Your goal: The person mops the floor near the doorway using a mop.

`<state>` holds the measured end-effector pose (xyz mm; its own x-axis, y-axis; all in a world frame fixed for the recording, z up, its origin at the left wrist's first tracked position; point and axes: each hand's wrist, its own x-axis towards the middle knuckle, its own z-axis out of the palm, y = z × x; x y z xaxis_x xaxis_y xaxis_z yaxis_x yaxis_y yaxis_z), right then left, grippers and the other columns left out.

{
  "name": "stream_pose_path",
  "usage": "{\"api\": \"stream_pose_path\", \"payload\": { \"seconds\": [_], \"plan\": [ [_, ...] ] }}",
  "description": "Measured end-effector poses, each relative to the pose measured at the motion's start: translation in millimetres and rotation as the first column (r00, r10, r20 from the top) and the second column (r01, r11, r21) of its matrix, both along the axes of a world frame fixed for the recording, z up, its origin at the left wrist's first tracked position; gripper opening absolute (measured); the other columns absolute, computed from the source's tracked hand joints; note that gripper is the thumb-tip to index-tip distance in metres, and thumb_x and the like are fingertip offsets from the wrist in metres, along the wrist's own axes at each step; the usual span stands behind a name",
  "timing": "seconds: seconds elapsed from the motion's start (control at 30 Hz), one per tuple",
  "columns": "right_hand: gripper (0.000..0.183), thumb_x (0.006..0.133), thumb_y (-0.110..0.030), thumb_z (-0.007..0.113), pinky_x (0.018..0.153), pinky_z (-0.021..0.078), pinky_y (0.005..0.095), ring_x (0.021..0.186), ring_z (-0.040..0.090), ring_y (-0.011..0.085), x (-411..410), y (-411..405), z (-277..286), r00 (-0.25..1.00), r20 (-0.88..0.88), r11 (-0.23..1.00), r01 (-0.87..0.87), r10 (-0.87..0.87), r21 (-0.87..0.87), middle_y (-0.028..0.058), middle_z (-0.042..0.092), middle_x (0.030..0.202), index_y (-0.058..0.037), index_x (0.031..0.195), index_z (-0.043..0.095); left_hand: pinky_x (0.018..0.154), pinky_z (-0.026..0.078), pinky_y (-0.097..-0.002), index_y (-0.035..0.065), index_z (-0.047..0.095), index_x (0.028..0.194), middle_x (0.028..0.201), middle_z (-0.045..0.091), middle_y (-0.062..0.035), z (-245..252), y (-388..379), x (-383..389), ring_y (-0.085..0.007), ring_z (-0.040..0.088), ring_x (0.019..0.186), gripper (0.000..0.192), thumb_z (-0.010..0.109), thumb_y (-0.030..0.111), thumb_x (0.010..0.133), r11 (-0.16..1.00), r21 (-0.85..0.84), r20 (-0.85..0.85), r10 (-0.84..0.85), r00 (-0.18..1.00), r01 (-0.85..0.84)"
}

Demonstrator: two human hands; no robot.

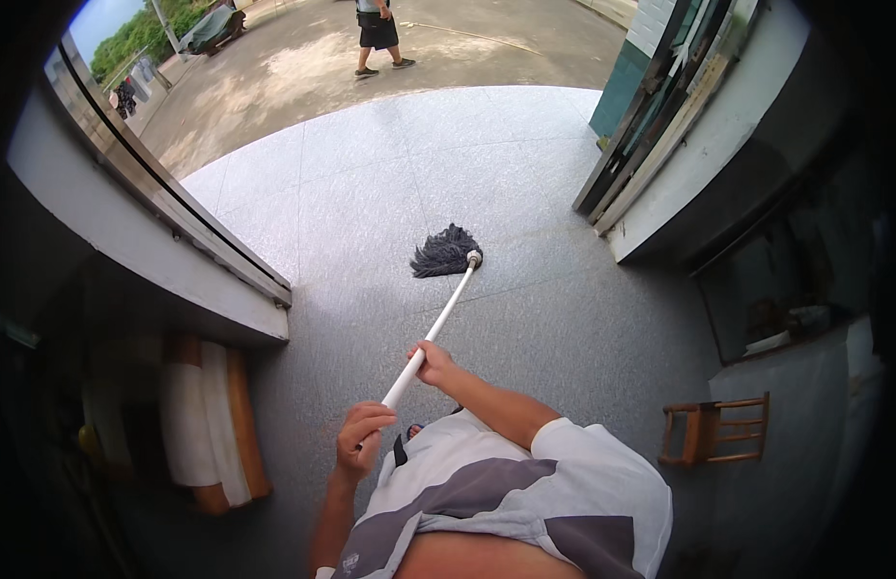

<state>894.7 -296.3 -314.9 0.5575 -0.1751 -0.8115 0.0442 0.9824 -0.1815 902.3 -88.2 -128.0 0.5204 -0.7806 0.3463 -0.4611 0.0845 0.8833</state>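
A string mop with a white handle point(448, 311) slants away from me, its dark grey head point(446, 253) lying on the speckled tile floor point(549, 326) by the doorway. My left hand point(364, 438) is closed around the top end of the handle. Farther down the same handle, my right hand point(432, 362) grips it. The mop strands spread to the left of the round white joint where the handle meets the head.
Door frames stand at left point(202, 253) and right point(665, 137). A small wooden chair point(701, 432) is at right, a wooden seat with pale cushions point(202, 427) at left. Outside, a person point(378, 32) is on the concrete yard near a long pole point(477, 36).
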Motion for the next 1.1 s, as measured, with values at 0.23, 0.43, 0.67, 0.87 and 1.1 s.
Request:
{"api": "stream_pose_path", "payload": {
  "seconds": [0.23,0.43,0.67,0.87,1.1],
  "plan": [
    [0.022,0.090,-0.018,0.049,0.072,0.0519,0.0436,0.085,0.055,0.0265,-42.1,-55.7,10.8,0.998,-0.003,0.998,-0.066,0.066,0.010,0.0118,0.056,0.089,0.0001,0.103,0.048,0.099,0.033,-0.0413,0.0052,0.056,0.118,0.129,0.040,-0.0175,-89.1,-111.4,-3.3,-0.0305,0.040,0.118,0.038,0.055,0.011,0.081,0.944,0.290,0.284,-0.240,0.928,0.155],
    [0.018,0.093,-0.025,0.044,0.050,0.0457,0.0322,0.060,0.050,0.0164,-114.6,-43.2,-1.9,0.984,0.113,0.991,-0.134,0.135,-0.019,0.0053,0.049,0.069,-0.0076,0.098,0.048,0.099,0.034,-0.0416,0.0099,0.046,0.129,0.120,0.048,-0.0185,-88.4,-136.8,-10.4,-0.0350,0.043,0.115,0.053,0.063,0.027,0.081,0.770,0.494,0.054,-0.491,0.870,0.404],
    [0.024,0.095,-0.029,0.043,0.038,0.0352,0.0223,0.049,0.042,0.0078,-176.2,-55.4,52.9,0.915,0.243,0.857,0.172,-0.322,0.487,0.0001,0.043,0.063,-0.0057,0.095,0.046,0.075,0.048,-0.0362,0.0084,0.059,0.113,0.091,0.065,-0.0134,-185.1,-61.9,30.1,-0.0241,0.063,0.084,0.033,0.061,0.021,0.083,0.677,0.654,-0.357,-0.118,0.927,0.338],
    [0.023,0.097,-0.025,0.041,0.044,0.0396,0.0219,0.055,0.045,0.0077,-190.6,2.1,156.7,0.970,0.131,0.869,0.117,-0.204,0.481,0.0024,0.047,0.072,-0.0061,0.107,0.047,0.064,0.051,-0.0318,-0.0010,0.065,0.100,0.078,0.066,-0.0132,-274.1,49.3,36.4,-0.0195,0.064,0.068,0.027,0.058,0.016,0.080,0.549,0.812,-0.395,0.267,0.879,0.198],
    [0.019,0.096,-0.026,0.041,0.037,0.0323,0.0216,0.045,0.038,0.0067,-181.6,-22.4,137.4,0.926,0.272,0.866,0.101,-0.262,0.490,-0.0027,0.042,0.060,-0.0084,0.094,0.046,0.062,0.052,-0.0305,-0.0032,0.064,0.099,0.076,0.067,-0.0127,-258.3,109.0,14.2,-0.0178,0.064,0.065,0.028,0.056,0.012,0.078,0.354,0.900,-0.377,0.345,0.860,0.253]
  ]
}}
